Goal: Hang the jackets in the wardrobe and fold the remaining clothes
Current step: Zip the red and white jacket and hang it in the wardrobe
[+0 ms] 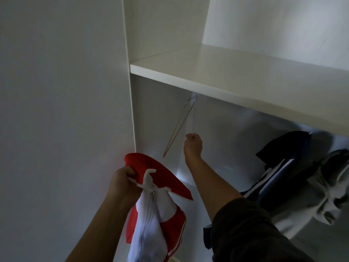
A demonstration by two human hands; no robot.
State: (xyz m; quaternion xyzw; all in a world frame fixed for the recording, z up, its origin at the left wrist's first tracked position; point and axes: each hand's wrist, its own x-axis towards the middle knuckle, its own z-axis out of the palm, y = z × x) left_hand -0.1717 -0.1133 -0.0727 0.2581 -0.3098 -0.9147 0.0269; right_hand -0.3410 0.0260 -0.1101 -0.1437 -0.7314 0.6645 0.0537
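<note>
While the left hand (120,181) clutches the collar of a smooth red-and-white jacket (149,220) low before the wardrobe (132,110), the right hand (193,145) pinches a thin pale hanger (194,120) under the flat white shelf (226,72). Crumpled dark and grey jackets (294,167) hang at right.

A single wide-angle camera on the person's head looks forward and down into the white wardrobe (132,110) from close up. It sits high enough to show the top of the shelf (245,72), which slants across the upper right. Both forearms enter from the bottom edge. The left hand (120,180), gripping a red and white jacket (143,161), is nearest the lens. The right hand (193,145), pinching a wire hanger (179,130), reaches deeper inside.
</note>
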